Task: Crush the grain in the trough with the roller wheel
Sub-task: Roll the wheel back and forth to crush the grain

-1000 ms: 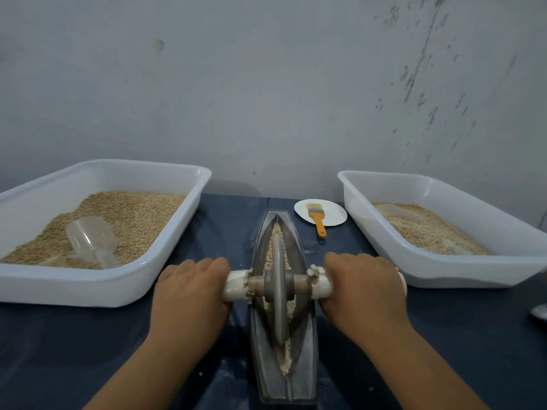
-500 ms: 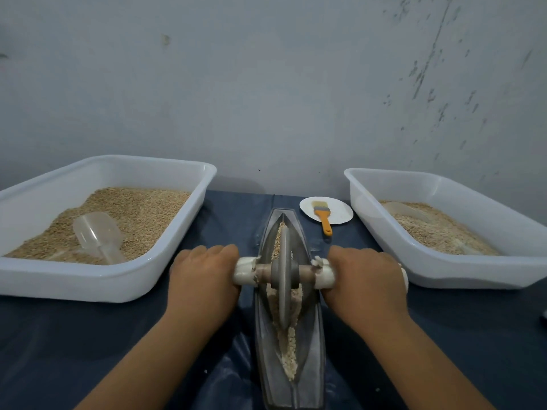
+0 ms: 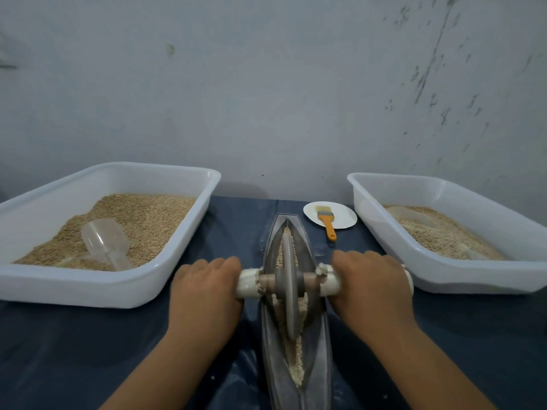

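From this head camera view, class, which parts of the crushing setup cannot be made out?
- Near end of the trough: cut off by the bottom edge.
- Handle ends of the roller wheel: hidden inside the left hand and right hand.
- Scoop in the right tub: part buried in grain.

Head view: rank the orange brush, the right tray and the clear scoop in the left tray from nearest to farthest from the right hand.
From the right hand:
1. Right tray, just beside it on its right.
2. Orange brush, behind it, on the small white plate.
3. Clear scoop, across the trough, in the left tray.
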{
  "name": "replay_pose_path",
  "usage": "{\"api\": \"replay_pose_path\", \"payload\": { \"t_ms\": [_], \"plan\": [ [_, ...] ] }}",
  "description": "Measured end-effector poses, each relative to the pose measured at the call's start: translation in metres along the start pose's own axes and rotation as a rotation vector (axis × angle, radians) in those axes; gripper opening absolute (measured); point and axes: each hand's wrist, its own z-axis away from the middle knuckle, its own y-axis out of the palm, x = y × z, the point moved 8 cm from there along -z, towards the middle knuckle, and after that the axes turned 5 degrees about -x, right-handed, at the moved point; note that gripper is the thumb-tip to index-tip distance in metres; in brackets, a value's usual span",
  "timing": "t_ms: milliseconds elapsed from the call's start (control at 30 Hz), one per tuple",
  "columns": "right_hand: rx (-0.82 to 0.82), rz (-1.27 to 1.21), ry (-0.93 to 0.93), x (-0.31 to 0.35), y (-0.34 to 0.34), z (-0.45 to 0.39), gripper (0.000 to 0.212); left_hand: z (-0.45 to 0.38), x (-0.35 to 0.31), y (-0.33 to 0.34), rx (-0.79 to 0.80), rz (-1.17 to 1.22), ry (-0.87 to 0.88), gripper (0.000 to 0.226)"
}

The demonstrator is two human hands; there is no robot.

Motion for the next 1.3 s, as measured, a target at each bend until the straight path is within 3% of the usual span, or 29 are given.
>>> {"api": "replay_pose_path", "payload": {
  "t_ms": [100, 300, 367, 467, 600, 800, 1033, 1300],
  "plan": [
    [-0.178, -0.065, -0.021, 0.000, -0.012, 0.020, 0.051, 0.018, -0.001, -0.010, -0.087, 0.030, 0.061, 0.037],
    [0.044, 0.001, 0.022, -0.001, 0.006, -0.009, 0.024, -0.009, 0.003, 0.005, 0.047, -0.025, -0.014, 0.014],
    [0.068, -0.020, 0.034, -0.001, 0.006, -0.010, 0.027, -0.010, 0.001, 0.004, 0.061, -0.019, -0.013, 0.014],
    [-0.066, -0.083, 0.022, 0.000, -0.009, 0.009, 0.046, 0.006, -0.004, -0.009, -0.029, 0.030, 0.055, 0.032],
    [-0.135, -0.085, 0.010, -0.003, -0.008, 0.023, 0.047, 0.022, -0.004, -0.017, -0.115, 0.017, 0.101, 0.037],
    [-0.006, -0.036, 0.038, -0.002, 0.003, -0.004, 0.030, -0.005, -0.004, -0.007, -0.023, 0.000, 0.030, 0.034],
    [-0.212, -0.071, -0.003, -0.001, -0.010, 0.022, 0.046, 0.021, -0.002, -0.013, -0.122, 0.037, 0.092, 0.038],
    [-0.110, -0.103, 0.066, -0.006, -0.001, 0.009, 0.048, -0.009, -0.009, -0.010, -0.029, -0.012, 0.075, 0.027]
  ]
}}
